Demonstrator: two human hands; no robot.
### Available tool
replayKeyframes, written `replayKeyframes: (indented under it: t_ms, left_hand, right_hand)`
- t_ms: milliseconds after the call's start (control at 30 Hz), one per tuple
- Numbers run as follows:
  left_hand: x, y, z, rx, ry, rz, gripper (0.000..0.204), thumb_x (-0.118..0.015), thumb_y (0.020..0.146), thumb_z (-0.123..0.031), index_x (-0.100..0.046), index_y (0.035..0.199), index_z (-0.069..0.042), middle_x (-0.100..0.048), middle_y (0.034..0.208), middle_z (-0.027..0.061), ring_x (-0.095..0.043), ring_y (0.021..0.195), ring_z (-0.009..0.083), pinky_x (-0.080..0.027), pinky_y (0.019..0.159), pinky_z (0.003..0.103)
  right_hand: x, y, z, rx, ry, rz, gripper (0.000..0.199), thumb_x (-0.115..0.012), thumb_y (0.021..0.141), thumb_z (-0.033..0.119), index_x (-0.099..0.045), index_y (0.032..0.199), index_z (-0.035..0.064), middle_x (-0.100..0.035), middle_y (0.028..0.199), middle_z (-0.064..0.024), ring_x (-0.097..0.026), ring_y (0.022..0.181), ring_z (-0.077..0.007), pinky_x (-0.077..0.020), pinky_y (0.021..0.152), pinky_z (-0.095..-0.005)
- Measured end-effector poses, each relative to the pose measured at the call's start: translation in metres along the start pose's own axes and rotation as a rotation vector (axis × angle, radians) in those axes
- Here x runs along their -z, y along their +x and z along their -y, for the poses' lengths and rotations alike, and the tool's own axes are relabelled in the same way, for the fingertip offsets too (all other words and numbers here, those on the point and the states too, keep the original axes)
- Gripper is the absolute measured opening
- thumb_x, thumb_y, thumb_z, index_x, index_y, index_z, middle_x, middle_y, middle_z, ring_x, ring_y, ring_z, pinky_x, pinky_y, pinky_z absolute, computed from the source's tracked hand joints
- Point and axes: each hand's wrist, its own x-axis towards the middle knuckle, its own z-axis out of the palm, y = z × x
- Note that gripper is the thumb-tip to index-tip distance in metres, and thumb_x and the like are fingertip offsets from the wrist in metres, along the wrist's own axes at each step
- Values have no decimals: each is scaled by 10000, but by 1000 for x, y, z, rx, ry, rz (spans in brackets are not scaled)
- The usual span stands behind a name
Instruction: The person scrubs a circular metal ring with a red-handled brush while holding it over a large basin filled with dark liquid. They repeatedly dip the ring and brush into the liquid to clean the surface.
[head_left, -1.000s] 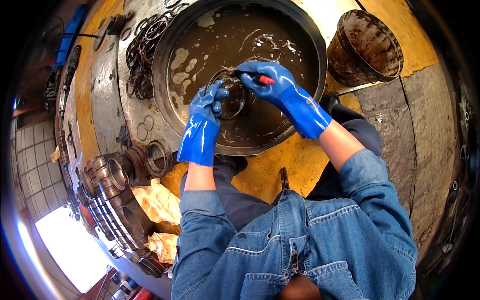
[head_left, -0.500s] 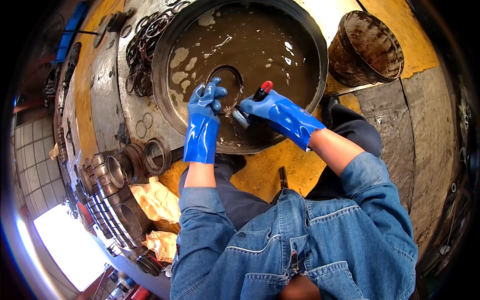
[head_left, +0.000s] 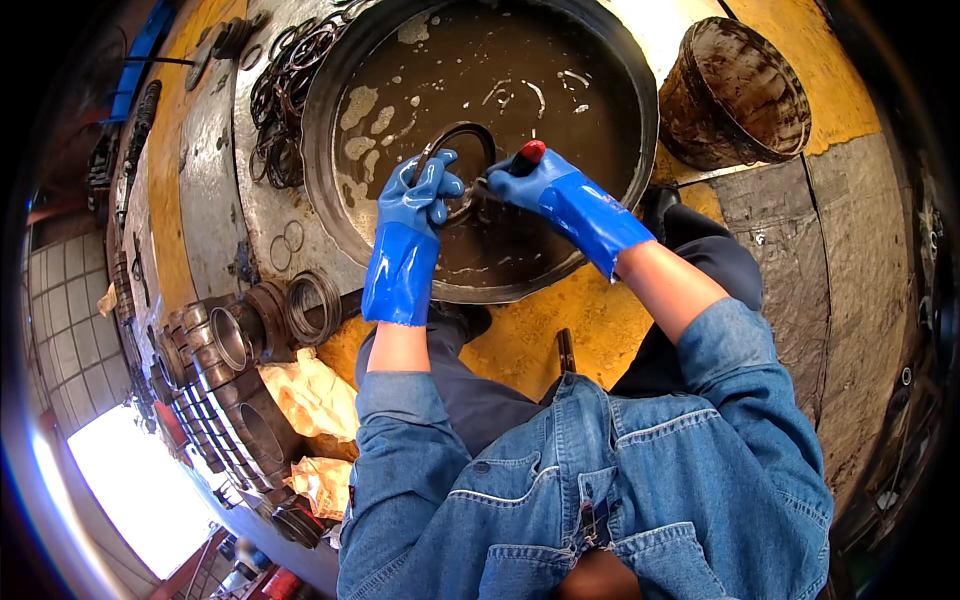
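Over the near side of the round basin (head_left: 640,150) of murky brown liquid, the left hand (head_left: 420,195) pinched a dark metal ring (head_left: 455,140) by its lower rim, fingers curled shut on it, while the right hand (head_left: 535,180) was wrapped tight around a red-tipped tool (head_left: 528,152) pressed to the ring. Done well, I'd say, that meant short strokes, turning the ring bit by bit and keeping it above the liquid.

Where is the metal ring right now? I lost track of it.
In the head view, the metal ring is upper centre, over the basin of murky liquid, gripped by the left hand.
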Motion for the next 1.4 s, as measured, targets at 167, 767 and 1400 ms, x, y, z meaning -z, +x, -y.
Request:
replayKeyframes:
  t_ms: [167,767,1400]
  left_hand:
    - [3,3,7,8,-77,1,296,-705,1052,-232,-724,1238,-2,-764,849,72,-584,587,81,-418,545,219]
    - [43,37,29,-411,415,-125,513,-850,885,-109,-649,1342,9,-725,1259,172,-721,1088,256,-607,871,337]
    - [28,8,5,196,-111,-76,301,-666,990,-106,-676,1285,-49,-783,1004,88,-502,576,56,-362,502,184]
  right_hand:
    - [-12,-12,-17,36,535,116,412,-782,869,447,-815,984,54,-764,885,-84,-671,801,-167,-529,753,-340]
    - [36,-4,23,147,-353,26,392,-767,911,470,-817,1092,126,-800,992,-138,-756,953,-301,-587,865,-394]
    - [27,-5,28,451,91,-137,239,-778,962,254,-801,1099,60,-805,1042,-123,-781,947,-221,-609,880,-334]
